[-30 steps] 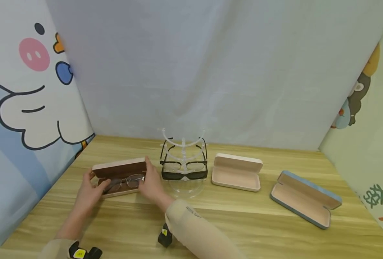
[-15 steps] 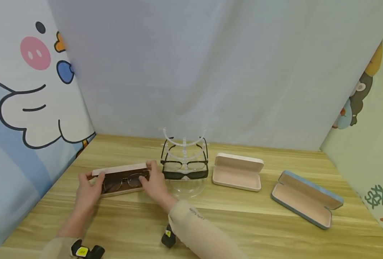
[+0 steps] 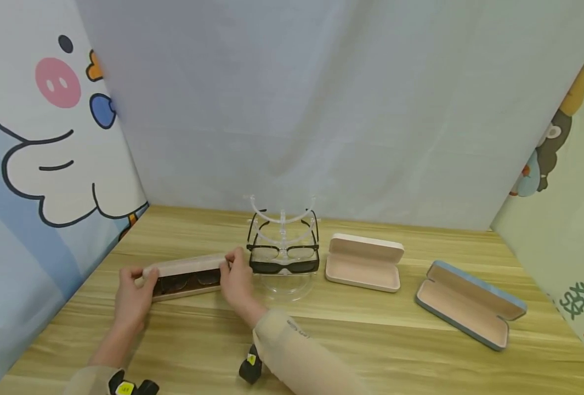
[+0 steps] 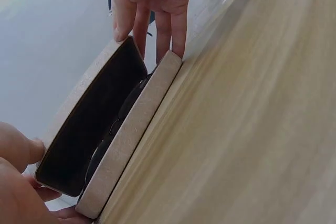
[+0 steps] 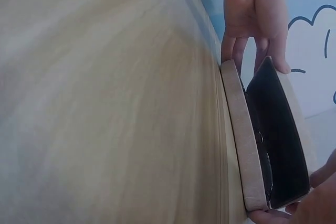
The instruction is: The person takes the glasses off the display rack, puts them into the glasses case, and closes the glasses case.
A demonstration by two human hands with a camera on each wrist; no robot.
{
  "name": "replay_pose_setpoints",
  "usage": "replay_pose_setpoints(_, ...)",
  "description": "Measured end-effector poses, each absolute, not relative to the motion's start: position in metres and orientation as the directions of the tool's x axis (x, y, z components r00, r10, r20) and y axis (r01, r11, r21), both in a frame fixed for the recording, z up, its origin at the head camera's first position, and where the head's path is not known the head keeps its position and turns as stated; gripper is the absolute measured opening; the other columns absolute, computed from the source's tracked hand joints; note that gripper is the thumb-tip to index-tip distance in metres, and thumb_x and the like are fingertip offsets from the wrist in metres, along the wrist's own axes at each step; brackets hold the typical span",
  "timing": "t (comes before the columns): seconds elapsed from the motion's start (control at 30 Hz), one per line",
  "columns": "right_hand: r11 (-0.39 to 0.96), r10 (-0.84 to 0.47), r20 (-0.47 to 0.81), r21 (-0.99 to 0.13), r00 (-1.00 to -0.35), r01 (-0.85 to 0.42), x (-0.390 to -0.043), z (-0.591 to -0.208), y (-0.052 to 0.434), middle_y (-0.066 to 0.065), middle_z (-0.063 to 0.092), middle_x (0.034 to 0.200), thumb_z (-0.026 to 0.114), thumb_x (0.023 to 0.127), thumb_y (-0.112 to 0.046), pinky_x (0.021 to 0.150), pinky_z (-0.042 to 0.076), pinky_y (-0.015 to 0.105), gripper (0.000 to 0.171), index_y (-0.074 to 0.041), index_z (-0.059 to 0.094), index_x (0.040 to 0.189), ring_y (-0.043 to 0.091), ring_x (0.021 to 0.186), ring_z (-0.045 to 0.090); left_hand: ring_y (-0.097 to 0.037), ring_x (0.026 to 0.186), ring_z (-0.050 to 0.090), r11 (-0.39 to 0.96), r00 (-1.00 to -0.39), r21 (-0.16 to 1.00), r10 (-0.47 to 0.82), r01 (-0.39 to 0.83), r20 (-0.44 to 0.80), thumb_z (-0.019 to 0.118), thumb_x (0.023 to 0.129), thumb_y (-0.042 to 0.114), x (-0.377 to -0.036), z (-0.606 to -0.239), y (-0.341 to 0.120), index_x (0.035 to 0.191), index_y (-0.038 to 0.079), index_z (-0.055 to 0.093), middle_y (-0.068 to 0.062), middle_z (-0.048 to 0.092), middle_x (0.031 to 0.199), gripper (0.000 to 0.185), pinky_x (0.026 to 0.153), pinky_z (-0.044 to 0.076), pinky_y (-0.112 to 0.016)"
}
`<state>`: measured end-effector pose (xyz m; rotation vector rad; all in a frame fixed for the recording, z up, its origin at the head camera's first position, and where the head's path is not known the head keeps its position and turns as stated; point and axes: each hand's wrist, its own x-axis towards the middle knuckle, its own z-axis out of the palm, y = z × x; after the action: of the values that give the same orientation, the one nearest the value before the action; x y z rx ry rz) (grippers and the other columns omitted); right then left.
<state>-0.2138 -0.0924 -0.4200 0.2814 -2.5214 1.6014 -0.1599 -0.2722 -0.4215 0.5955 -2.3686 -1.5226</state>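
Both hands on the case at nine o'clock of the stand!
On the pale wooden table point(image 3: 370, 340), no readable writing; the long beige glasses case with dark lining point(image 3: 185, 276) lies left-to-right, lid nearly down over thin-framed glasses point(image 3: 189, 281). Left hand point(image 3: 131, 298) and right hand point(image 3: 236, 281) pinch its ends beside the clear acrylic stand point(image 3: 283, 258).

Bright, even light, soft shadows; wrist views blurred, perhaps by motion; head view slightly warped

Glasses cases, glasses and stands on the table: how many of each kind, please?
Glasses cases: 3 (brown-lined, pink, blue)
Pairs of glasses: 3 (one in the brown-lined case, two on the stand)
Clear stand: 1
Total: 7
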Motion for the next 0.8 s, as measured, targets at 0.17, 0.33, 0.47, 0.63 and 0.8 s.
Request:
replay_pose_setpoints(0.17,0.447,-0.055,0.217,-0.868,-0.975,-0.218,-0.212,-0.42,-0.093,0.008,0.062,0.085,0.057,0.088,-0.009,0.064,0.047,0.026,0.005,-0.009,0.052,0.09,0.019,0.076,0.059,-0.039,0.117,0.036,0.433,-0.881,0.882,-0.471,-0.185,0.046,0.043,0.094,0.036,-0.16,-0.426,-0.272,0.123,-0.006,0.032,-0.028,0.037,0.131,0.053,0.093,0.032,-0.048)
replay_pose_setpoints(0.33,0.489,-0.095,0.17,-0.85,-0.981,-0.194,-0.208,-0.423,-0.092,0.0,0.054,0.07,0.061,0.084,-0.004,0.057,0.039,0.019,0.009,-0.008,0.056,0.078,0.011,0.066,0.049,-0.038,0.097,0.05,0.631,-0.902,0.748,-0.419,-0.205,0.105,0.052,0.091,0.026,-0.155,-0.429,-0.273,0.113,-0.005,0.046,-0.03,0.051,0.112,0.038,0.079,0.041,-0.045)
replay_pose_setpoints(0.47,0.492,-0.113,0.201,-0.84,-0.973,-0.231,-0.208,-0.424,-0.09,0.001,0.054,0.068,0.062,0.082,-0.002,0.057,0.039,0.018,0.009,-0.007,0.057,0.077,0.01,0.065,0.048,-0.043,0.102,0.05,0.698,-0.922,0.694,-0.365,-0.178,0.131,0.055,0.088,0.015,-0.153,-0.425,-0.275,0.111,-0.009,0.047,-0.033,0.05,0.114,0.034,0.084,0.041,-0.051)
replay_pose_setpoints(0.63,0.473,-0.121,0.197,-0.85,-0.973,-0.231,-0.208,-0.422,-0.087,-0.001,0.054,0.068,0.062,0.081,-0.001,0.055,0.038,0.017,0.007,-0.006,0.059,0.078,0.007,0.062,0.046,-0.045,0.105,0.047,0.685,-0.932,0.702,-0.352,-0.196,0.083,0.054,0.086,0.012,-0.155,-0.419,-0.272,0.113,-0.013,0.045,-0.035,0.047,0.114,0.038,0.088,0.038,-0.052)
replay_pose_setpoints(0.8,0.429,-0.157,0.175,-0.874,-0.972,-0.227,-0.203,-0.42,-0.08,0.004,0.064,0.084,0.058,0.083,0.0,0.061,0.045,0.018,0.008,-0.007,0.062,0.088,0.01,0.073,0.056,-0.047,0.111,0.038,0.667,-0.919,0.706,-0.39,-0.239,0.057,0.052,0.084,0.012,-0.156,-0.413,-0.264,0.115,-0.013,0.047,-0.036,0.041,0.118,0.04,0.094,0.031,-0.054)
